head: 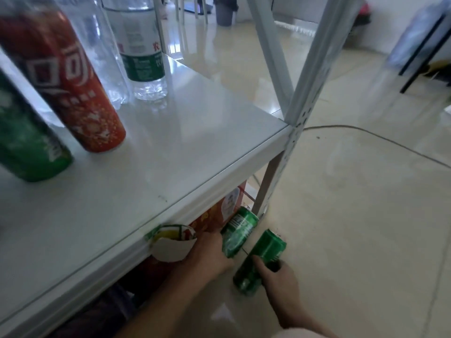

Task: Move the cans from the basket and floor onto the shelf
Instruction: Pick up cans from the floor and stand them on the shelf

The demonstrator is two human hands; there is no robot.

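Up on the shelf (170,152), above and left of both hands, a green can (26,142) and a red can (66,79) already stand. Left grip (210,252) closes on a floor can (240,230); right grip (278,276) clamps another can (263,254) beside it. Both await lifting; no basket shows.

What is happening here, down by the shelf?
A person is reaching down to the floor beside a white shelf. The left hand is on one green can near the shelf leg, and the right hand has its grip around another green can. A red can, a green can and water bottles already stand on the shelf.
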